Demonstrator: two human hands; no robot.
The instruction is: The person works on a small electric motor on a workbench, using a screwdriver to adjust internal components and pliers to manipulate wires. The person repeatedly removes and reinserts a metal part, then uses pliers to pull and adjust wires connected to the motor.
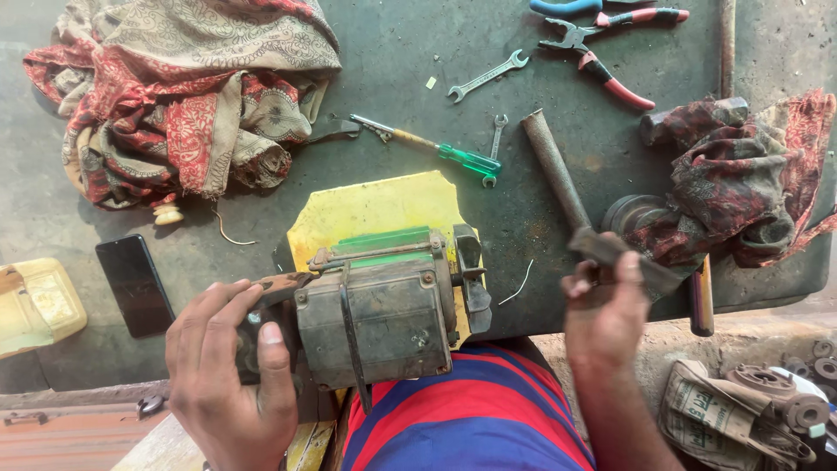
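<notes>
So far the motor looks whole, its casing not opened, lying at the table edge over the person's lap. The left hand clasps its end; the right hand grips a hammer, its head down.

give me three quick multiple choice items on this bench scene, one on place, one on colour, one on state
1. Where does the black phone lie? A) left of the motor B) under the pliers C) on the yellow board
2. The screwdriver handle is: A) red B) green C) black
3. The right hand is: A) empty B) flat on the table C) gripping a hammer

A: the phone lies left of the grey motor, which the left hand holds.
B: its handle is clear green.
C: fingers wrap the hammer.
</notes>
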